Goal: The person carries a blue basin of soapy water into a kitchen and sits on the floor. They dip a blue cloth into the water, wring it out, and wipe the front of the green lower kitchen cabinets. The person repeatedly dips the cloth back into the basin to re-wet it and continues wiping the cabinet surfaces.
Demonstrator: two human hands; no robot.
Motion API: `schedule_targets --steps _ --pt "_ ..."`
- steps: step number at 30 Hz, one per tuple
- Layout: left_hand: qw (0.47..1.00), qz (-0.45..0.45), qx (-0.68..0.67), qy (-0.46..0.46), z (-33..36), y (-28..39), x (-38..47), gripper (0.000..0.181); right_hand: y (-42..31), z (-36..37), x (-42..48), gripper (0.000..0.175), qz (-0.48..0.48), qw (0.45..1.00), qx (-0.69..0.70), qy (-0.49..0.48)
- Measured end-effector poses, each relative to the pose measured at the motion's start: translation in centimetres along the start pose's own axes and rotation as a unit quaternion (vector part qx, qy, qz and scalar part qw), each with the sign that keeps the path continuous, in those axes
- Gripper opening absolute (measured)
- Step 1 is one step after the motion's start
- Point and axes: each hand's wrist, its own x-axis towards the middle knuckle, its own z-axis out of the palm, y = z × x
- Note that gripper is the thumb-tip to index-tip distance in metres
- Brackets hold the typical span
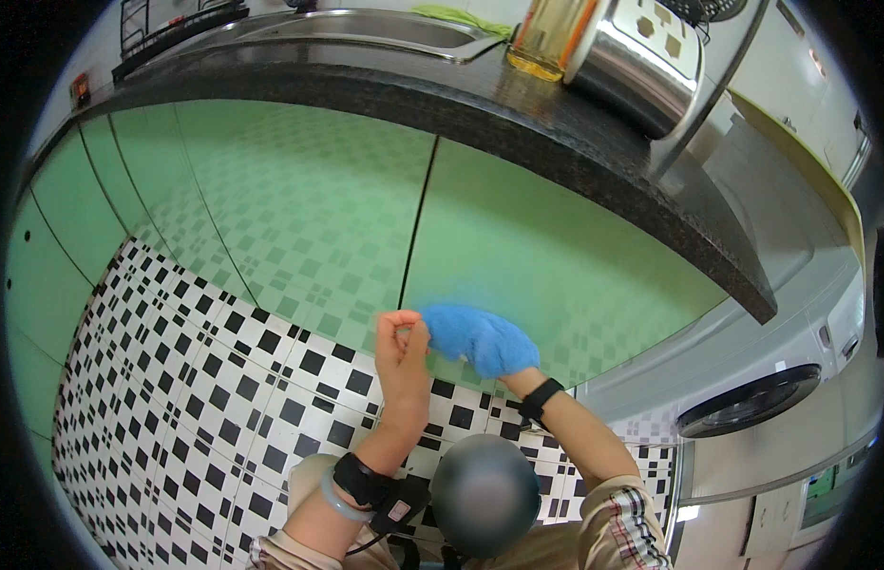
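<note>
A fuzzy blue cleaning cloth or mitt [477,340] covers my right hand [509,367] down to the wrist, so its fingers are hidden. The blue fabric lies in front of the glossy green cabinet door [556,235], low on the panel; whether it touches the door is unclear. My left hand [401,349] is at the left end of the fabric, thumb and bent fingers drawn together against its tip. On my right wrist sits a black band [540,400]. A black strap [360,481] and a pale bangle [335,499] circle my left forearm.
Above the cabinet juts a dark stone countertop [385,89] with a steel sink [370,30], a green cloth [463,18], a bottle of yellow liquid [545,43] and a steel holder [634,64]. A washing machine [698,356] stands right. Below is a checkered tile floor [192,399].
</note>
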Motion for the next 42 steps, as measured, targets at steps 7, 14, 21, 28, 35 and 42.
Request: schedule_targets --steps 7,14,21,28,35,42 --pt "0.998 0.039 0.017 -0.042 -0.8 0.0 -0.6 0.007 -4.8 -6.8 10.0 0.036 -0.111 0.978 -0.099 0.145" --pt "0.999 0.036 0.005 -0.006 -0.9 0.4 -0.2 0.007 -1.7 3.0 2.6 0.047 -0.036 0.997 0.035 -0.064" --pt "0.999 0.032 -0.012 -0.035 -0.6 0.5 -0.1 0.008 0.3 0.5 -0.1 0.042 0.038 0.971 0.209 -0.108" --pt "0.995 0.004 0.075 -0.072 -0.6 -0.2 0.2 0.016 -0.5 -2.2 3.2 0.042 0.014 0.947 -0.262 0.187" --pt "0.986 -0.029 0.14 -0.083 -0.6 -1.6 0.9 0.022 3.9 2.2 -7.5 0.035 0.097 0.923 0.261 -0.267" --pt "0.935 0.124 0.297 -0.15 1.3 -2.0 1.0 0.029 3.9 -6.6 -3.9 0.03 0.192 0.978 0.059 -0.049"
